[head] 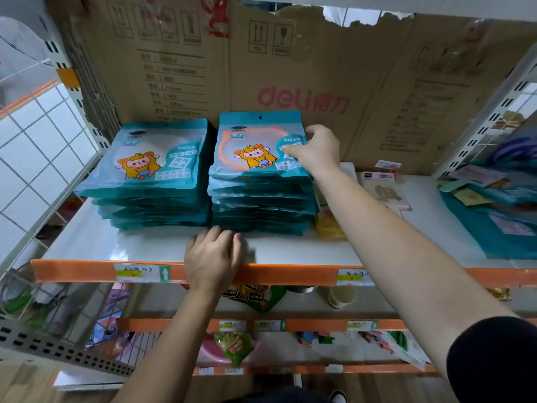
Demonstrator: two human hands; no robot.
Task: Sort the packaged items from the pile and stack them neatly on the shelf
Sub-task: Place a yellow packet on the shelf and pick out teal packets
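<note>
Right hand [315, 149] pinches top packet [252, 146] on right stack [261, 205] on the shelf [145, 245], left hand [213, 254] flat, empty at its base; I reckon squaring-up, next needs a reach to the pile [499, 222]

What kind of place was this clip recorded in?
Likely a small shop or stockroom: orange-edged metal shelves with handwritten labels, stacks of identical teal retail packs, and snack packets on the shelf below.
</note>
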